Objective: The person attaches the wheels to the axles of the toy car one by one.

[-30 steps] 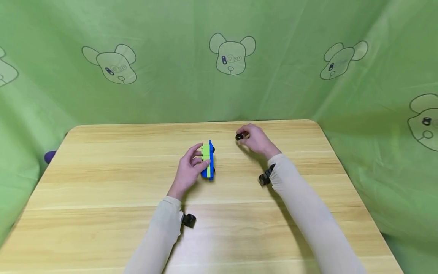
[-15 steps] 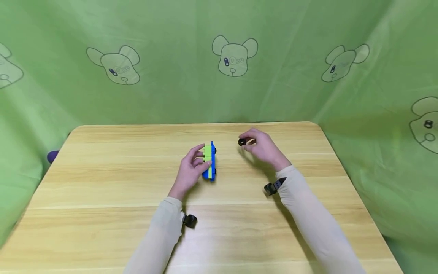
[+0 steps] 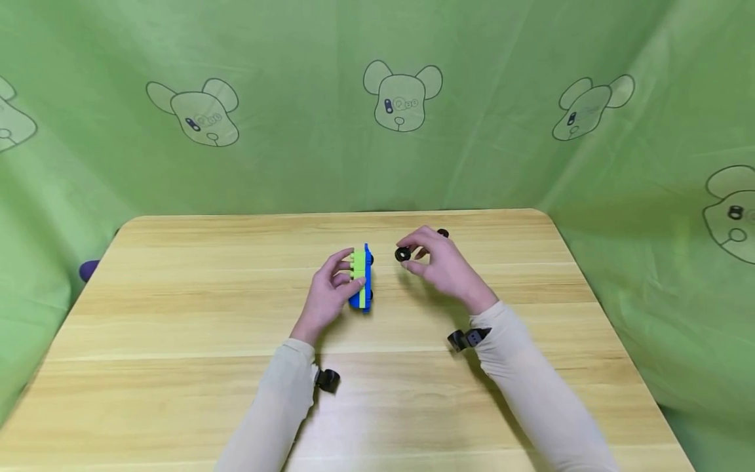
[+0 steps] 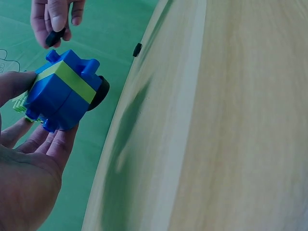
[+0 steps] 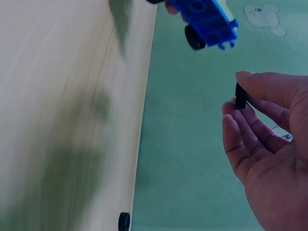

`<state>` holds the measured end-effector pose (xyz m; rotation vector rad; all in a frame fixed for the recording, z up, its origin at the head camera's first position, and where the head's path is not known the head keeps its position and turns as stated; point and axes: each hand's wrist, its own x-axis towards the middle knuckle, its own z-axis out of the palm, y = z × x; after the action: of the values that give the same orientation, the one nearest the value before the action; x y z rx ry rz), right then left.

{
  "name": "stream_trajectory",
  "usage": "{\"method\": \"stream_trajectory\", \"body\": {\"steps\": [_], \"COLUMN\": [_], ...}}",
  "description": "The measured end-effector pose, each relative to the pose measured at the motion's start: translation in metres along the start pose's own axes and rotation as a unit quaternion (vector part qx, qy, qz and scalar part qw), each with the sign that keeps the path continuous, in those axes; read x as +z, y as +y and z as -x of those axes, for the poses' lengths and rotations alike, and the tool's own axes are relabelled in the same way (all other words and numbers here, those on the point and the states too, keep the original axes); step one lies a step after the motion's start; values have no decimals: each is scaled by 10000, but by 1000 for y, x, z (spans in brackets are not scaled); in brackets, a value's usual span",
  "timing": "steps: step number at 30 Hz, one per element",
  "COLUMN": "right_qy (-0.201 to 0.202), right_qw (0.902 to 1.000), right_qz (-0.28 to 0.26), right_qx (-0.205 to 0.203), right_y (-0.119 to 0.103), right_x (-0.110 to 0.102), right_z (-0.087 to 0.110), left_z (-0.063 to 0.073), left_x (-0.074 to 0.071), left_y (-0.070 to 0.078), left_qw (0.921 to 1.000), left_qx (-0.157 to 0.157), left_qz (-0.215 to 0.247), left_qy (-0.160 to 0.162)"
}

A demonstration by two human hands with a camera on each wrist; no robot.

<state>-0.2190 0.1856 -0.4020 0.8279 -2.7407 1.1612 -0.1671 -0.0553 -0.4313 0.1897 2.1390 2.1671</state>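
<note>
A toy car (image 3: 360,278) of blue and lime-green building blocks is held up off the table by my left hand (image 3: 326,292), thumb on one side and fingers on the other. Black wheels (image 4: 100,94) sit on its underside, which faces right in the head view. My right hand (image 3: 445,265) pinches a loose black toy wheel (image 3: 403,254) between thumb and fingertips, a short gap to the right of the car. In the right wrist view that wheel (image 5: 241,96) shows edge-on, apart from the car (image 5: 207,21).
Another black wheel (image 3: 443,233) stands on the wooden table (image 3: 177,288) behind my right hand, near the far edge. Green cloth (image 3: 295,131) with printed bear heads hangs round the table. A purple object (image 3: 88,270) shows beyond the left edge.
My right hand has brought its wheel nearer the car and turned it so its hole shows. The wheel behind that hand has come into view. My left hand and the car have hardly moved.
</note>
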Motion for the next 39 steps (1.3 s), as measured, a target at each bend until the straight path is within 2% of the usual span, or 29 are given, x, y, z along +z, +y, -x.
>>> {"method": "stream_trajectory", "body": {"steps": [14,27,35,39], "right_qy": [18,-5,71,39], "right_qw": [9997,9994,9986,9988], "right_qz": [37,-43,-99,-18], "right_qx": [-221,-356,-507,-489], "right_y": [-17,-26,-34,-35], "right_x": [7,19,28,32], "right_z": [4,5,-1,-2], "left_z": [-1,-1,-13,-13], "left_x": [-1,-1,-2,-1], "left_y": [0,0,-32,-36], "left_qw": [10000,9997,9998,9998], "left_qx": [16,-164,-71,99], "left_qz": [-35,-162,-68,-24], "left_qy": [-37,-93,-191,-198]}}
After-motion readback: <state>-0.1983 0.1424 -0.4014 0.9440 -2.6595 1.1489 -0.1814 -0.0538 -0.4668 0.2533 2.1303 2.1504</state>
